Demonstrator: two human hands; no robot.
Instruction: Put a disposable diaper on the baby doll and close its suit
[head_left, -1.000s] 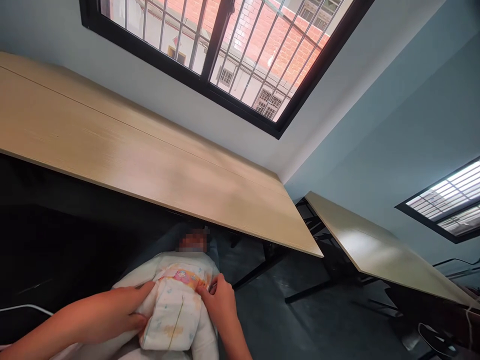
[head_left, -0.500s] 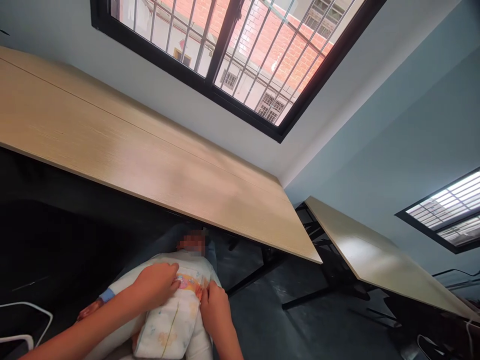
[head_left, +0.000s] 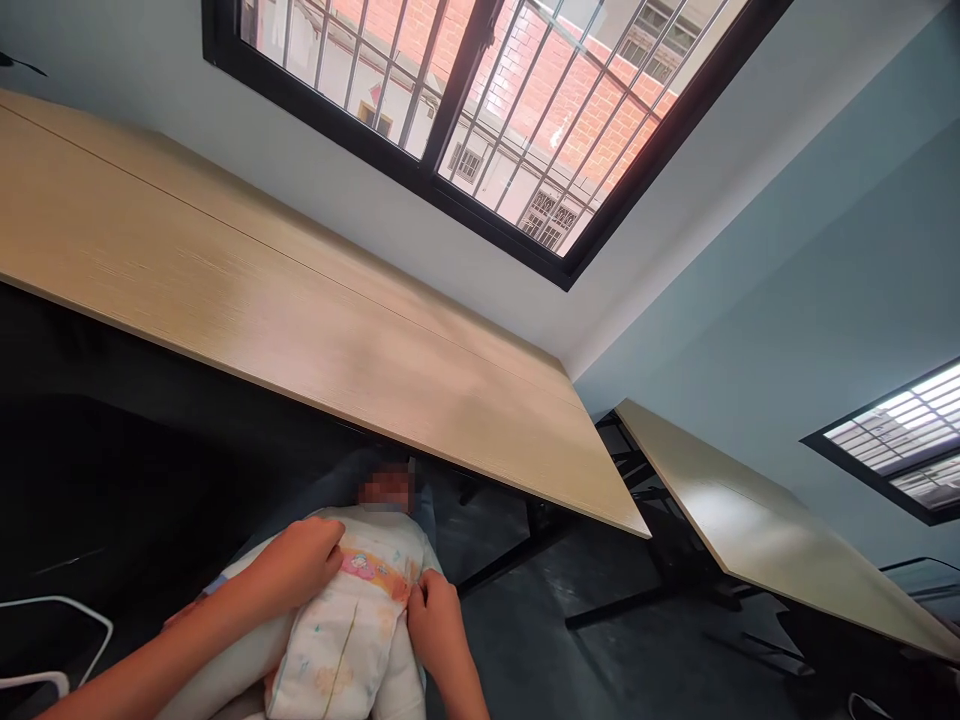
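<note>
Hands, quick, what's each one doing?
Left hand: open, pressing on the diaper.
Right hand: closed, pinching the diaper's edge.

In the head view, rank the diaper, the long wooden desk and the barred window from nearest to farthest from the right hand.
1. The diaper: held at its side by the right hand, bottom centre.
2. The long wooden desk: above and beyond the hand.
3. The barred window: in the wall behind the desk, farthest.

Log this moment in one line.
left hand: on diaper waistband | right hand: pinching diaper's right edge | desk: beyond
</note>
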